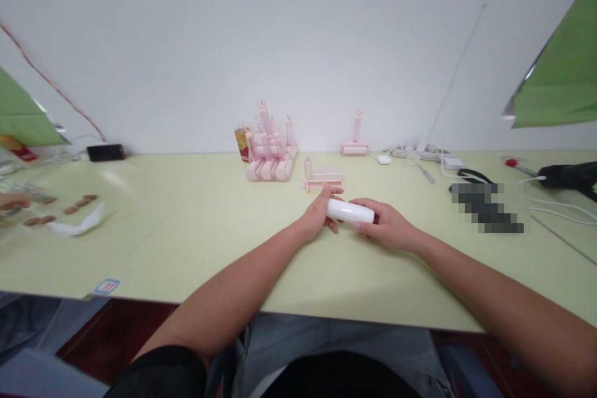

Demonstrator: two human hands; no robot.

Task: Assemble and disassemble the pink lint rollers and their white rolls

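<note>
Both my hands hold a white lint-roller refill roll (351,211) just above the pale yellow table (186,230). My left hand (319,211) grips its left end, fingers curled round it. My right hand (387,224) wraps round its right end. Right behind the hands lies a pink roller handle with its cover (321,178). Further back stands a pile of pink rollers (270,152), and a single pink roller (355,140) stands upright near the wall.
A small drink carton (241,142) stands beside the pile. Cables, a power strip (420,152) and a black tool (566,175) lie at the right. At the left are brown pieces (74,208), a white strip (77,224), a black box (106,152) and another person's fingers (12,201).
</note>
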